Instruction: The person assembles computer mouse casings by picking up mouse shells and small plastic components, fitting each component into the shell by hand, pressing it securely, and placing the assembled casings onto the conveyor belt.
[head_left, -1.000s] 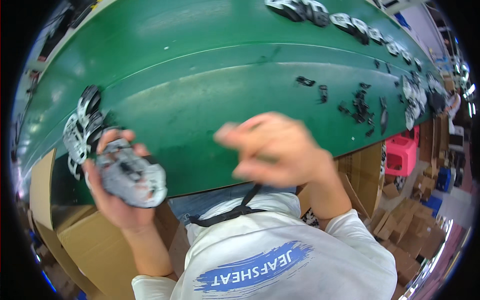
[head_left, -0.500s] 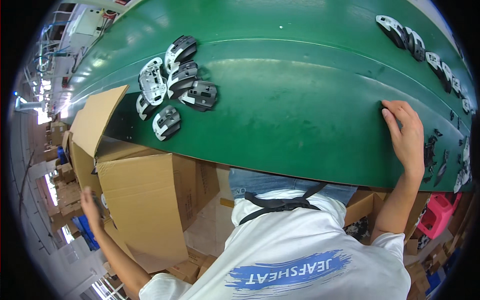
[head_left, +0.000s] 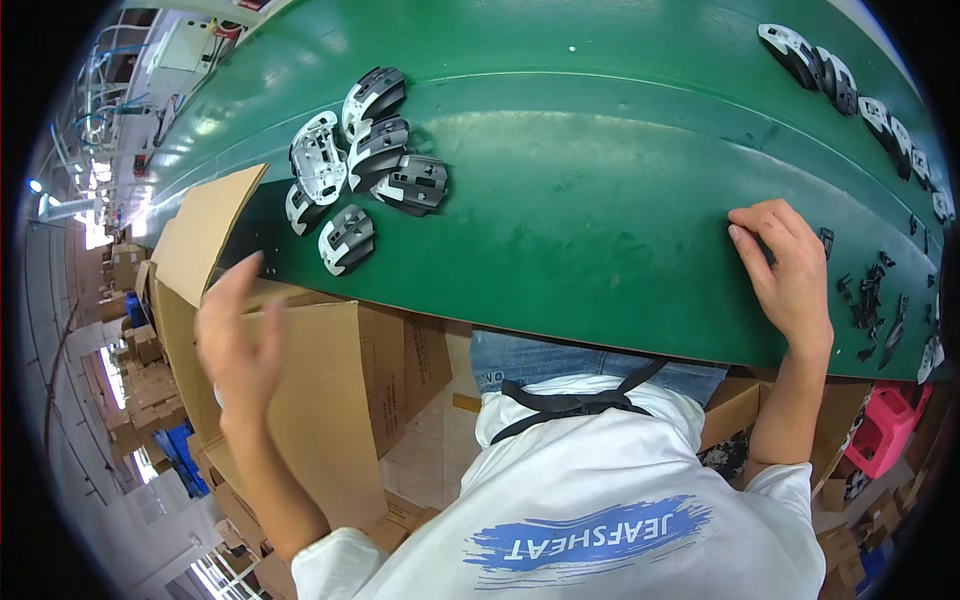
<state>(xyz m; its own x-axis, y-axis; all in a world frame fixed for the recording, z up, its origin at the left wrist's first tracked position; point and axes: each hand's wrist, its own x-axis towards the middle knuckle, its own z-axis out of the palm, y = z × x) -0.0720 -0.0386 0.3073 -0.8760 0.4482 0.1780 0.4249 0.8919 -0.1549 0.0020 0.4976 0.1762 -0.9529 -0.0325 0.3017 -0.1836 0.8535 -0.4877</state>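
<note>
My left hand (head_left: 240,335), blurred by motion, is over the open cardboard box (head_left: 310,370) at the table's near left edge. Its thumb and fingers are apart and nothing shows between them. Above the green table (head_left: 580,230), on the right, my right hand (head_left: 785,265) has its thumb and fingers bent together; whatever they hold, if anything, is hidden. Curved white-and-black plastic shells (head_left: 378,150) form a cluster at the left; one white shell (head_left: 320,160) lies with its inside up. Small black plastic parts (head_left: 868,295) lie just right of my right hand.
A row of similar shells (head_left: 835,80) runs along the far right. One raised box flap (head_left: 205,225) stands beside the table's left part. Below the table at right are another cardboard box (head_left: 735,405) and a pink stool (head_left: 885,430).
My left hand has risen out of the box's left side, up and toward the table. My right hand has moved slightly left, uncovering a small black part. The view has shifted a little.
</note>
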